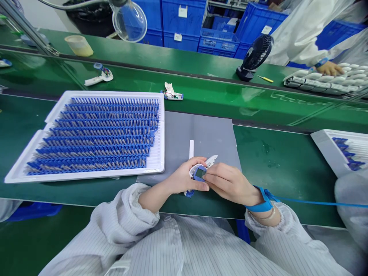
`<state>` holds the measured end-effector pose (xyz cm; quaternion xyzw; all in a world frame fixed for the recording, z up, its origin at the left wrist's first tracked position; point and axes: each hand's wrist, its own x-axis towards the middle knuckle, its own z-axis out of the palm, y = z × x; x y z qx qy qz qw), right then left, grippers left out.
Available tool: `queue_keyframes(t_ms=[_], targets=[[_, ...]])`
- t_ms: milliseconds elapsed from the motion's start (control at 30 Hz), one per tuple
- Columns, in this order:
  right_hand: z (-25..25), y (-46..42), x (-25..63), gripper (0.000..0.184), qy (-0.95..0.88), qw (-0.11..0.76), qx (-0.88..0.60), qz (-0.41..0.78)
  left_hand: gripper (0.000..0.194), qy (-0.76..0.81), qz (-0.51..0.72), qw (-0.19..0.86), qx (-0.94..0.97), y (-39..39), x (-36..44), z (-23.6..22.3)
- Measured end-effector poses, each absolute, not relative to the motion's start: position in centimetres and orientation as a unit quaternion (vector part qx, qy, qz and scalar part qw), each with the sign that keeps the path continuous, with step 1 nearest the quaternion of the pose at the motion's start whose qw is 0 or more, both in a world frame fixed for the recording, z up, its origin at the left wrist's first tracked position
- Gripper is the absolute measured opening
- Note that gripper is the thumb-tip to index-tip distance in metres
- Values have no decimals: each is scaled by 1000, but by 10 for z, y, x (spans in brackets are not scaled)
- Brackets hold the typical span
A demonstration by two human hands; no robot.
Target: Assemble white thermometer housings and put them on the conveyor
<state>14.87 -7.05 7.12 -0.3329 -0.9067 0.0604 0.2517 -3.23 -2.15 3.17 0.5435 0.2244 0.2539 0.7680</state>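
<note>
Long green table (283, 161) running across the whole view, with blue crates (184, 23) stacked behind it. Two white trays on it: the big one (86, 176) on the left is packed with rows of blue strips holding what look like little springs, way too many to count, and a second tray (324, 143) pokes in at the right edge. There's one grey mat (201, 130) in front of the person, with one white paper strip (191, 148) on it. Further up are one black desk fan (257, 53), one yellow-handled screwdriver (266, 79), and a co-worker's hand (329, 68) on a pile of white parts (322, 80).

The little blue-and-white gadget (199, 173) is over the near edge of the mat, and both grips are closed on it. The left hand (184, 178) wraps around it, and the right hand (230, 184) pinches it from the other side. It has a small square screen facing up, a curved white piece sticking out past the fingers, and a blue round bit underneath. A blue strap (260, 205) circles the right wrist.
</note>
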Motion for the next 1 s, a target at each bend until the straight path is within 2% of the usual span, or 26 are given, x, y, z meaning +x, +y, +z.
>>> queue_keyframes(t_ms=[333, 500, 700, 1000], targets=[[69, -70, 145, 19, -908, 236, -343, 54, 35, 277, 263, 637, 670, -26, -31, 35], [66, -71, 147, 17, -910, 228, -342, 50, 34, 270, 262, 623, 686, -26, -30, 35], [68, -72, 148, 19, -916, 219, -333, 51, 39, 272, 231, 680, 641, -25, -30, 32], [66, -67, 146, 18, -916, 223, -331, 41, 31, 274, 260, 622, 686, -26, -31, 37]])
